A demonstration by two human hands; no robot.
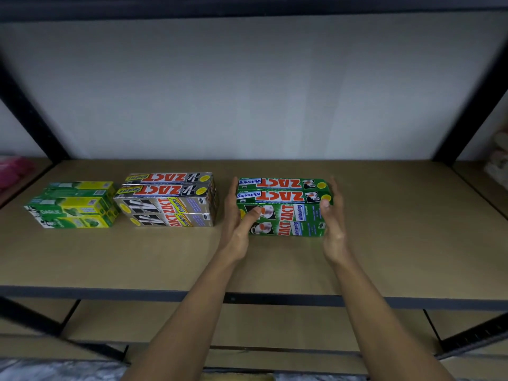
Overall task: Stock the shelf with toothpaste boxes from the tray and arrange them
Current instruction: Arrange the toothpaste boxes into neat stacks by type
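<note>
The green Whitening boxes (283,207) form a block two high and two deep just right of the shelf's (275,265) middle, with their long printed sides facing the front edge so the brand reads from the aisle. The left hand (236,215) stands at the block's 9 o'clock end and the right hand (334,215) at its 3 o'clock end, palms turned inward. The fingers (233,188) of both are straight and released, gripping nothing. The left thumb lies across the front face and the right thumb touches the upper front corner. This flat-handed bracketing looks meant to square the four boxes together and flush their ends, not to lift them.

At 9 o'clock of this block, apart from it, is a similar stack of silver Smokers boxes (167,199). Further toward 9 o'clock, just beside that one, lie the green-and-yellow boxes (74,204). The kinds are grouped separately in one row, so the likely step is aligning this last block with the others. The tray is out of view, so I cannot tell what stock remains.
</note>
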